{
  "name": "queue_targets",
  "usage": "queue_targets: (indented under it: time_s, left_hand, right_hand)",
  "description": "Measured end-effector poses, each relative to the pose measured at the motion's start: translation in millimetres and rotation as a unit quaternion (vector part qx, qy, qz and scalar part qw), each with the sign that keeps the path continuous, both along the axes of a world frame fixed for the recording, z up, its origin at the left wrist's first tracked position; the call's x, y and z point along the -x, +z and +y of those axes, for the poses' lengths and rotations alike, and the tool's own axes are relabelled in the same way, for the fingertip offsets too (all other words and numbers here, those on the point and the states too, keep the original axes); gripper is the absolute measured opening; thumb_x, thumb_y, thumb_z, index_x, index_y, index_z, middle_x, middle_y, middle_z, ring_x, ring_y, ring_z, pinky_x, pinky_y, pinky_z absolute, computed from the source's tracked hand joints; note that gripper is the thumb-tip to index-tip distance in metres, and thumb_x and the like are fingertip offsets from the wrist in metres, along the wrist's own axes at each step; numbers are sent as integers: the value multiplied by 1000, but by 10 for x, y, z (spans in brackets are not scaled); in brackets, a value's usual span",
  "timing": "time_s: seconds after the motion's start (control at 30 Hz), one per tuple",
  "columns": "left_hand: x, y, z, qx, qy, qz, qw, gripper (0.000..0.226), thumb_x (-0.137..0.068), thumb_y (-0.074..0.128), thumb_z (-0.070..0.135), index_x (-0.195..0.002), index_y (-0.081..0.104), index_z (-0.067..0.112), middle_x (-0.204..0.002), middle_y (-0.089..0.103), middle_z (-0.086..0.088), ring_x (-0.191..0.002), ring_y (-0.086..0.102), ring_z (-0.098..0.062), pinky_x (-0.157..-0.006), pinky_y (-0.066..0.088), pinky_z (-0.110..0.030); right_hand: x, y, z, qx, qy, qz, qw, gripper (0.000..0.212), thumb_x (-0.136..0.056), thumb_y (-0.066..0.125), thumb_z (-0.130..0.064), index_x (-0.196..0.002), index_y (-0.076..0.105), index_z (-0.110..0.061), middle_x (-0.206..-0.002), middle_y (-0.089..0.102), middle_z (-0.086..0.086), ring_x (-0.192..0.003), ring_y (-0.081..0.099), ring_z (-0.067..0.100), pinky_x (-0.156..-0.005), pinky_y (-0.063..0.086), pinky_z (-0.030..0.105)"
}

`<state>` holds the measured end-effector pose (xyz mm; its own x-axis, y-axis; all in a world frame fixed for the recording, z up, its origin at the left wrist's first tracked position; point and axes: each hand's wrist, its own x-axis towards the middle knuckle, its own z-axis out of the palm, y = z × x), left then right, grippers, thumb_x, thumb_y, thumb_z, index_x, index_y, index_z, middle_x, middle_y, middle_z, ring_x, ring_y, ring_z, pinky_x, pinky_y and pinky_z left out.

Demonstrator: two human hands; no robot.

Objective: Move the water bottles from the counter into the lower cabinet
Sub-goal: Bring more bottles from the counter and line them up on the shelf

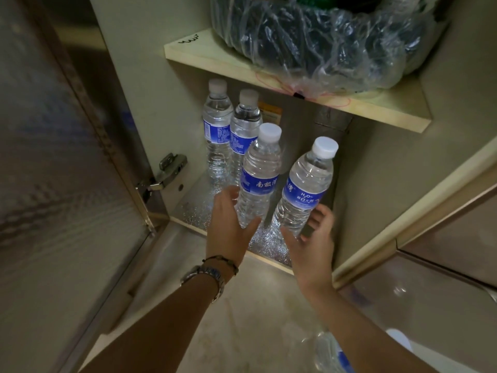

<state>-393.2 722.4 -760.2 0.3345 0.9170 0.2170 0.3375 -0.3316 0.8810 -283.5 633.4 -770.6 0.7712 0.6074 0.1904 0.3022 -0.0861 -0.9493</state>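
The lower cabinet stands open, its floor (192,207) lined with glittery foil. Two clear water bottles with blue labels and white caps stand at the back left: one (216,122) against the wall, the other (246,126) beside it. My left hand (228,228) wraps the lower part of a third bottle (259,168) at the cabinet's front. My right hand (314,243) grips the base of a fourth bottle (306,181), tilted slightly right. Both held bottles are just over the foil floor; whether they touch it is hidden by my hands.
The open cabinet door (53,184) swings out at left on a metal hinge (161,175). A shelf (269,74) above carries a bulky plastic-wrapped bundle (322,36). A grey pipe (332,122) runs down the back. Another bottle (332,354) lies blurred by my right forearm.
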Motion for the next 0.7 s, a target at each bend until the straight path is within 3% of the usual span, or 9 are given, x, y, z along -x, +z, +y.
queue_targets:
  time_s: [0.2, 0.37, 0.6, 0.7]
  left_hand:
    - [-53, -97, 40, -9, 2, 5, 1000, 64, -72, 78, 17, -124, 40, 22, -121, 45, 0, -109, 52, -17, -92, 51, -42]
    - [-163, -101, 140, -16, -2, 16, 1000, 64, -71, 78, 19, -123, 41, 21, -122, 48, -1, -109, 54, -17, -90, 52, -42]
    - [-376, -37, 261, -23, -5, 35, 999, 65, -73, 77, 20, -126, 40, 21, -126, 48, 0, -111, 52, -15, -91, 50, -41]
    - [-435, -26, 312, -31, -3, 42, 999, 62, -73, 77, 20, -124, 41, 21, -125, 49, 1, -110, 52, -15, -89, 49, -36]
  right_hand:
    - [12, -42, 40, 1, -13, -10, 1000, 66, -75, 78, -14, -127, 39, -19, -115, 55, -11, -109, 57, 10, -91, 51, 48]
    - [-19, -65, 80, 14, -20, -14, 1000, 64, -78, 76, -14, -127, 37, -25, -107, 50, -31, -104, 57, 2, -92, 52, 45]
    - [-77, -97, 146, 10, -36, -21, 999, 63, -79, 75, -12, -127, 37, -26, -108, 50, -29, -108, 56, 6, -93, 51, 45]
    - [-93, -99, 179, 3, -43, -21, 999, 61, -79, 74, -11, -127, 37, -25, -108, 50, -30, -102, 55, -4, -94, 50, 44]
